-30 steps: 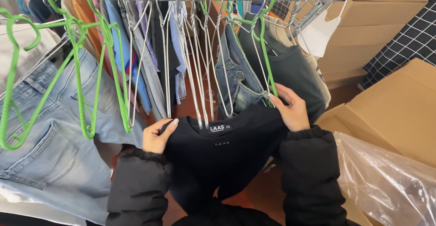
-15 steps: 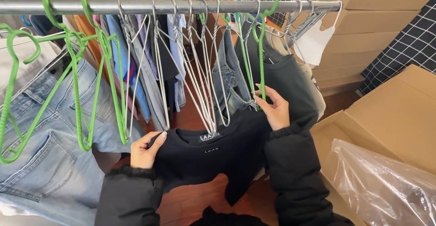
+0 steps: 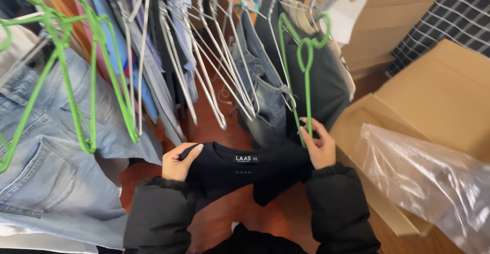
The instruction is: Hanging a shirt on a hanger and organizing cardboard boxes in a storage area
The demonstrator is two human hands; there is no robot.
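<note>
At frame centre, the left hand [image 3: 177, 163] pinches the black top [image 3: 245, 170] at its shoulder, the right hand [image 3: 319, 147] grips top and green hanger [image 3: 305, 70]; threading the hanger into the neck appears pending.

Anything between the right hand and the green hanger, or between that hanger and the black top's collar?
Nothing visible. The right hand is already on the green hanger at its lower end, right at the shoulder of the black top. The left hand grips the top's other shoulder; the collar lies open between them.
</note>
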